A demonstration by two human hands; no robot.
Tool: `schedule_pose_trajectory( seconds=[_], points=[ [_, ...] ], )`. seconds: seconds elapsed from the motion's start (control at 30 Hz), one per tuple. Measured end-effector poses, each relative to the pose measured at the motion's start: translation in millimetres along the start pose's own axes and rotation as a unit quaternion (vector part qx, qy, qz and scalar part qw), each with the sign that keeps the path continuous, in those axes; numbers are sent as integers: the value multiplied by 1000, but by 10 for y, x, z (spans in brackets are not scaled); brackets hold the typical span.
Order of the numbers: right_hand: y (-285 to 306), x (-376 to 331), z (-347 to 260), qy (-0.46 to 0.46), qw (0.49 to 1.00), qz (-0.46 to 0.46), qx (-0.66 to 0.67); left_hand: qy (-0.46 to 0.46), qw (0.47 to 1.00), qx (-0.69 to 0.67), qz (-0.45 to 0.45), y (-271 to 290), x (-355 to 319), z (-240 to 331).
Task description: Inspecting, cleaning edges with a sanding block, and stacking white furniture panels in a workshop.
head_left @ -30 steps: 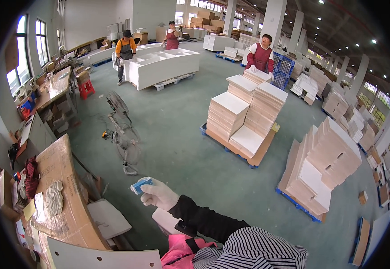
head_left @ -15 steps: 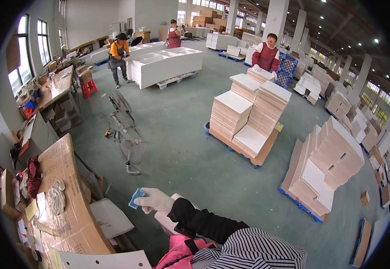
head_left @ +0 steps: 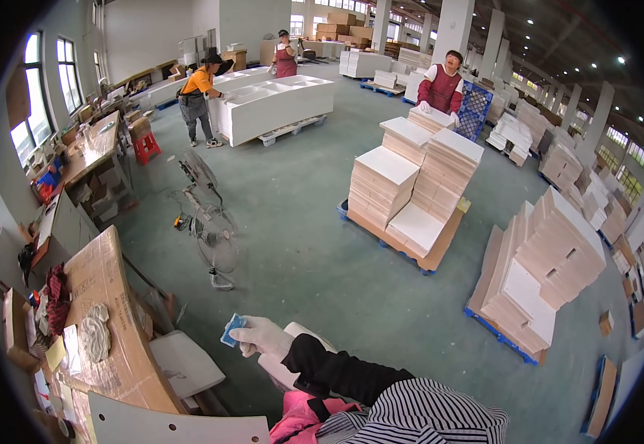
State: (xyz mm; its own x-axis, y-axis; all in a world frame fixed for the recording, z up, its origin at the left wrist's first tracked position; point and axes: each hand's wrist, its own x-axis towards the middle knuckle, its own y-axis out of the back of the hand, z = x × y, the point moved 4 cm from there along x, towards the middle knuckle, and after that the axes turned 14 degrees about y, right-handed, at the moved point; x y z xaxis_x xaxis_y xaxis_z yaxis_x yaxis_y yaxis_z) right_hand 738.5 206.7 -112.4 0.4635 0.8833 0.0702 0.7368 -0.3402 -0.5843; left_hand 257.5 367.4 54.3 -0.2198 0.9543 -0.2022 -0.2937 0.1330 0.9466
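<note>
My right hand (head_left: 266,337), in a white glove, reaches in from the lower right under a black sleeve. Its fingers are closed on a small flat blue block (head_left: 233,330), held out in the air near the brown-topped bench. What the block is made of I cannot make out. Below and to the left, a white board (head_left: 141,424) with a row of dark holes along its edge rises from the lower rim. My left hand is outside the picture.
On my left, a cardboard-covered bench (head_left: 107,274) bears a crumpled white glove (head_left: 95,333). A standing fan (head_left: 215,237) is ahead. Pallets of stacked panels (head_left: 411,185) and more panels (head_left: 540,274) stand to the right. Several people work farther off, around a long white cabinet (head_left: 277,111).
The white holed board has shifted right and shows more of itself. My right hand, still gripping the blue block, has moved slightly right and down. The person in orange now leans toward the cabinet.
</note>
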Motion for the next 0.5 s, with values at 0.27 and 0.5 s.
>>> schedule_pose_trajectory(
  seconds=[0.27, 0.5],
  points=[
    [34, -134, -85, 2, 1000, 6, -2, -6, 999, -28, 38, 130, -218, 118],
    [63, -138, -9, -13, 1000, -4, -6, 6, 999, -15, 30, 178, -316, 39]
  ],
)
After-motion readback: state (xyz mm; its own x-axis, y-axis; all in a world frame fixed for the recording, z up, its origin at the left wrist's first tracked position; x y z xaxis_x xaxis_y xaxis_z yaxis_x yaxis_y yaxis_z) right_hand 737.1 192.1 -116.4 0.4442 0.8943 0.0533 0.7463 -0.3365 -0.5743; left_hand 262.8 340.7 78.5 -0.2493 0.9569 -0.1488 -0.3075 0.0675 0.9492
